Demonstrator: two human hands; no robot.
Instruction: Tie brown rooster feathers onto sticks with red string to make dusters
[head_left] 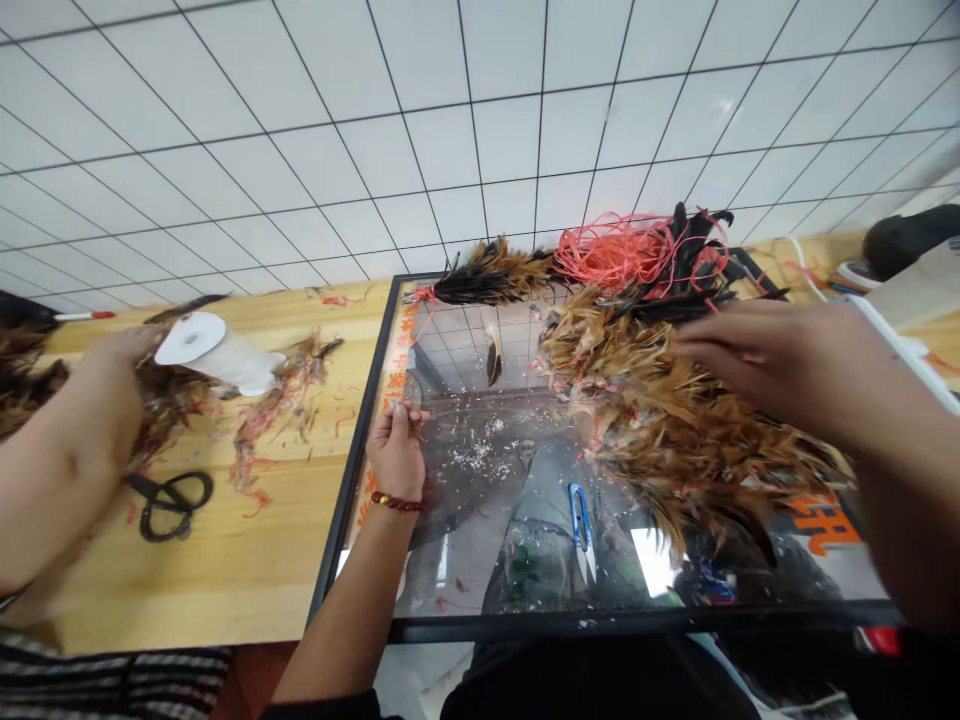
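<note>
My left hand (397,450), with a beaded bracelet (397,502) at the wrist, is closed in a pinch near the left side of a black-framed glass panel (465,545). What sits between its fingertips is too small to make out. Blurred, my right hand (765,350) hovers over a heap of brown feather bundles (675,400), its fingers drawn together; anything in them is hidden. Blue thread snips (580,530) lie on the glass below the heap. One loose dark feather (493,358) rests near the middle, and pale scraps (484,450) are scattered around.
A tangle of pink ribbon (619,250) and a feather bundle (491,270) lie by the tiled wall (502,140). At left, another person's arm (75,440) reaches beside a white spool (217,350) and black scissors (171,503) on the wooden table (262,570).
</note>
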